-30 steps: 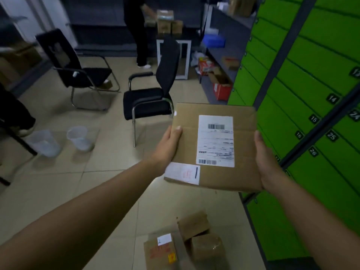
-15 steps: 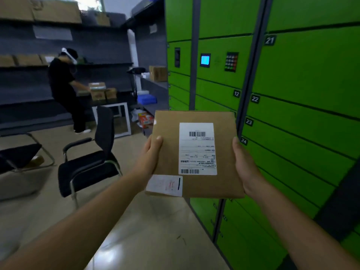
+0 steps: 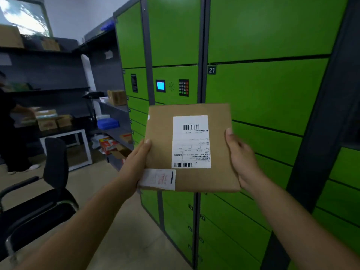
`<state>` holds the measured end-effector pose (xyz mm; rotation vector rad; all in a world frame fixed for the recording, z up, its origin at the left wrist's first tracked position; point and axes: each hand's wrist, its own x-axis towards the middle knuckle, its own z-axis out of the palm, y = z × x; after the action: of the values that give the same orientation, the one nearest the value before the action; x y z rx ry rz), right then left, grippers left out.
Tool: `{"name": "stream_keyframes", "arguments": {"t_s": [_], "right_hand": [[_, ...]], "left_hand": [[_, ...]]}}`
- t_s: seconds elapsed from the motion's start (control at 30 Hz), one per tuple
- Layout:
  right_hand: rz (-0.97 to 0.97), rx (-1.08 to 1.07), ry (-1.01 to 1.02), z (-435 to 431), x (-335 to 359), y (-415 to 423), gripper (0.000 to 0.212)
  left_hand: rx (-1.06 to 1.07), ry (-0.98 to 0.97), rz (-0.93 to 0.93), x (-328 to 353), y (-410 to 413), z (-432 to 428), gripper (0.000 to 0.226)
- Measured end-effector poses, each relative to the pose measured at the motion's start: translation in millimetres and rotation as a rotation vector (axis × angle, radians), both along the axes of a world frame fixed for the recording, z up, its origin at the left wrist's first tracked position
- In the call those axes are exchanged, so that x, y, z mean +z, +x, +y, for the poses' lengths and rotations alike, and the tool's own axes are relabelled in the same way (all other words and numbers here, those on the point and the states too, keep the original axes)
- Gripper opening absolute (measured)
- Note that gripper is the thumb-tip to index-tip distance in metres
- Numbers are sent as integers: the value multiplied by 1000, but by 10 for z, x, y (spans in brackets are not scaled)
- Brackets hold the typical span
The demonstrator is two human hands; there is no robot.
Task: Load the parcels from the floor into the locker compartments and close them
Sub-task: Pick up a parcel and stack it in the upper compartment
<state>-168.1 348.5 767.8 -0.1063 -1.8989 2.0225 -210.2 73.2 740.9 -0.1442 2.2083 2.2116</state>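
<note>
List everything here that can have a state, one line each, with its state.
parcel: off the floor, label up, held by both side edges.
left hand: grips the parcel's left edge.
right hand: grips the parcel's right edge.
locker doors: all in view closed.
locker screen: lit blue.

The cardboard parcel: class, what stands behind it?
Closed green locker doors stand behind the parcel, with a blue screen and keypad showing above its top edge. The door fronts directly behind it are covered.

Parcel (image 3: 191,147) between hands, before lockers (image 3: 272,94); chair (image 3: 48,191) left.
</note>
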Motion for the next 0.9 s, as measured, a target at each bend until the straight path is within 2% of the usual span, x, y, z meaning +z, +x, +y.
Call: {"name": "stream_keyframes", "arguments": {"t_s": [0.13, 0.2, 0.3, 0.37, 0.43, 0.5, 0.57, 0.63, 0.7, 0.77, 0.83, 0.9], "right_hand": [[122, -126, -135, 184, 320, 58, 42], [192, -176, -192, 216, 429, 105, 45], [262, -273, -295, 179, 450, 131, 53], [248, -263, -395, 106, 398, 126, 55], [183, -213, -440, 71, 352, 140, 54], [122, -198, -423, 172, 341, 145, 58], [113, -275, -382, 401, 404, 171, 64], [142, -415, -251, 680, 547, 236, 70], [191, -479, -54, 935, 724, 296, 76], [178, -355, 83, 1159, 861, 298, 86], [80, -105, 76, 1292, 926, 299, 93], [40, 53, 42, 1324, 915, 326, 86]], "left_hand": [[-63, 104, 160, 237, 160, 328, 47], [-22, 255, 230, 300, 207, 483, 54], [12, 472, 225, 459, 331, 784, 80], [-104, 523, 248, 547, 445, 1066, 89], [-133, 529, 324, 647, 507, 1278, 88], [-123, 513, 389, 768, 459, 1353, 92], [-134, 488, 387, 889, 384, 1330, 103], [-176, 431, 375, 981, 315, 1269, 103], [-244, 344, 396, 1058, 249, 1196, 92], [-335, 293, 392, 1145, 239, 1129, 80], [-441, 246, 359, 1218, 258, 1082, 65], [-538, 163, 329, 1292, 259, 1057, 51]]}}
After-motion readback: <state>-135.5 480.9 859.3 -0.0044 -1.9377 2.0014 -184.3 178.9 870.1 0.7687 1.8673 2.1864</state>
